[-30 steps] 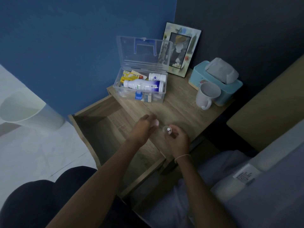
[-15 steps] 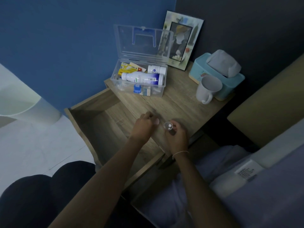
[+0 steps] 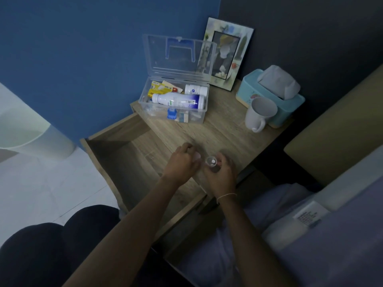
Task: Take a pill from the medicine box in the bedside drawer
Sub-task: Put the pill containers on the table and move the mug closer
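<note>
A small clear cup [image 3: 211, 161] with a white pill [image 3: 212, 161] in it is pinched in the right hand [image 3: 222, 172]. At its 9 o'clock, the left hand [image 3: 182, 162] is curled around something pale; what it is cannot be told. At 12 o'clock on the table [image 3: 223, 137], the clear box [image 3: 175, 100] stands open, lid up, with white bottles [image 3: 178, 100] and packets inside. The drawer [image 3: 132, 162] is pulled out.

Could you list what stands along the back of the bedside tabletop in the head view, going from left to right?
Open medicine box → picture frame → white mug → tissue box.
</note>
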A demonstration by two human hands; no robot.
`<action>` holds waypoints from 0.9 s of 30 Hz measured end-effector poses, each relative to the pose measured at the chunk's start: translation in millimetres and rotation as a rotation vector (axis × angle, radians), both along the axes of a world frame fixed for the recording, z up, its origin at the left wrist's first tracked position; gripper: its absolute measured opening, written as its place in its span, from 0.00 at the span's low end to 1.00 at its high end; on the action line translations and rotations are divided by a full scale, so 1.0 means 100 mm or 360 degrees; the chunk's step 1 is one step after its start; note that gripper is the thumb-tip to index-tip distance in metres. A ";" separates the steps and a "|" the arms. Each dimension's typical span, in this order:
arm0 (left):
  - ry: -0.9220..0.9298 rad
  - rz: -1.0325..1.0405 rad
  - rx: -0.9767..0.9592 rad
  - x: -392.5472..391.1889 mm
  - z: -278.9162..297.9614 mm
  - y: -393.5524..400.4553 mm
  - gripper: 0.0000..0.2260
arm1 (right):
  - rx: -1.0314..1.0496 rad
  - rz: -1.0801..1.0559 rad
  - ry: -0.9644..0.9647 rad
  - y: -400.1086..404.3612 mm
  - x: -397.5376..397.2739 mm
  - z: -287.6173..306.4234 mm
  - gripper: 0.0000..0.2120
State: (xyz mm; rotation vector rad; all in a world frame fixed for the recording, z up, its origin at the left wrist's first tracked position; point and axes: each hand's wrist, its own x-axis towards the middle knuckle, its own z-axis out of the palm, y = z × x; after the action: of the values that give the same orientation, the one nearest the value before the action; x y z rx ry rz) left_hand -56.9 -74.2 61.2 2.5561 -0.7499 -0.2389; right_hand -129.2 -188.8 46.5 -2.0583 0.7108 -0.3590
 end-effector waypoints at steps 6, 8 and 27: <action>-0.0306 -0.0065 0.0081 0.19 0.11 -0.09 0.28 | -0.0010 -0.0408 -0.0379 -0.31 0.31 0.36 0.31; -0.0390 -0.0107 0.0169 0.31 0.17 -0.16 0.29 | -0.0121 -0.0586 -0.0493 -0.50 0.49 0.53 0.31; -0.0368 -0.0060 0.0277 0.77 0.04 -0.19 0.32 | 0.0194 -0.0974 -0.0122 -1.13 0.88 0.40 0.15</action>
State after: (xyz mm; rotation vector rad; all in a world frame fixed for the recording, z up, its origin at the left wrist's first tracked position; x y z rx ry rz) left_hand 20.6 -93.7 64.9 2.7687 -0.8983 -0.0199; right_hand -41.7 -301.9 86.5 -1.6669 1.2779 -0.7127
